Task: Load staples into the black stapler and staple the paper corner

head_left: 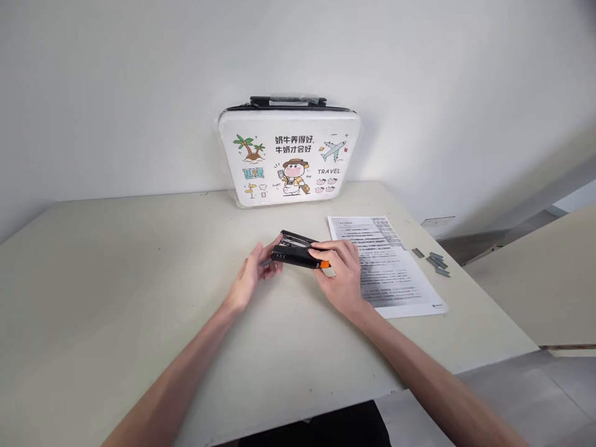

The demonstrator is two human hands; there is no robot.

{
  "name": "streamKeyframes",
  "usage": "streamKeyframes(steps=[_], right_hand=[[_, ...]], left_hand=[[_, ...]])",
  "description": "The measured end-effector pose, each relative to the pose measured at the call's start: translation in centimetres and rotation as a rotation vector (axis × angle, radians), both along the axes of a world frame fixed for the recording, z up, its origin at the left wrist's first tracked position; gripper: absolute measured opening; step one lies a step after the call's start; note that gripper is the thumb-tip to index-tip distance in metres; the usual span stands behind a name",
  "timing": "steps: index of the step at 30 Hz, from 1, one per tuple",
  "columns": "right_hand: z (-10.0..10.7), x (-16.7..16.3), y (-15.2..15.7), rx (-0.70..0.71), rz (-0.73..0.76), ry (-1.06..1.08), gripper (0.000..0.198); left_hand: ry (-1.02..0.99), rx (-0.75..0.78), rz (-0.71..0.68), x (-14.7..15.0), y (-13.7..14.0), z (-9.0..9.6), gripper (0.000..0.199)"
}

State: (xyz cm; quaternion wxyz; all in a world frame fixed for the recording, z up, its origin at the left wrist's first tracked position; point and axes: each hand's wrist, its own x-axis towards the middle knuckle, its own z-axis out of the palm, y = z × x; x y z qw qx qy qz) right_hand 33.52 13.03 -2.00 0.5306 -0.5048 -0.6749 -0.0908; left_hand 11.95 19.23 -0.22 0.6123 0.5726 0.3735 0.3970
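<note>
Stapler (297, 256), oblong and black, runs left-right above the pale desk (139, 285), right hand (341, 267) gripping its right end, left hand (248, 273) at its left end apparently pinching a slim grey strip (266, 263).

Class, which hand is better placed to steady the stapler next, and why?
Likely the right hand: it grips the stapler near its orange part, while the left hand is at the other end.
</note>
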Motion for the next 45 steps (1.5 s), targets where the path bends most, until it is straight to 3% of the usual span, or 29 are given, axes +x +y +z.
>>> streamKeyframes(steps=[5, 8, 11, 14, 18, 21, 26, 32, 37, 45], right_hand=[[-0.1, 0.0, 0.2, -0.048, 0.014, 0.049, 0.028], [-0.1, 0.0, 0.3, -0.091, 0.015, 0.083, 0.019], [-0.2, 0.0, 0.4, -0.175, -0.021, 0.136, 0.010], [-0.6, 0.2, 0.6, -0.312, -0.079, 0.217, 0.018], [-1.1, 0.3, 2.0, -0.513, -0.083, 0.268, 0.027], [-1.2, -0.4, 4.4, -0.586, -0.032, 0.301, 0.027], [-1.2, -2.5, 9.8, -0.625, 0.084, 0.268, 0.024], [-1.7, -5.7, 15.1, -0.608, 0.342, 0.288, 0.025], [-2.3, -7.7, 17.0, -0.585, 0.507, 0.316, 0.037], [-1.9, -9.2, 17.0, -0.582, 0.522, 0.308, 0.035]], left_hand=[[-0.050, -0.104, -0.078, 0.1, -0.1, 0.2, 0.070], [-0.209, -0.228, -0.036, 0.1, 0.4, 0.3, 0.070], [-0.382, -0.334, 0.049, -0.2, 0.8, 0.4, 0.056], [-0.567, -0.465, 0.113, -0.4, 1.0, 0.4, 0.036], [-0.721, -0.586, 0.120, -0.6, 0.9, 0.6, 0.040], [-0.791, -0.609, 0.099, -0.5, 0.7, 0.8, 0.044], [-0.765, -0.531, 0.022, -0.7, 0.4, 1.0, 0.044], [-0.698, -0.479, -0.048, -0.9, 0.5, 0.4, 0.031], [-0.652, -0.490, -0.100, -1.4, 1.0, -0.9, 0.028], [-0.627, -0.548, -0.025, -0.9, 1.1, -1.0, 0.027]])
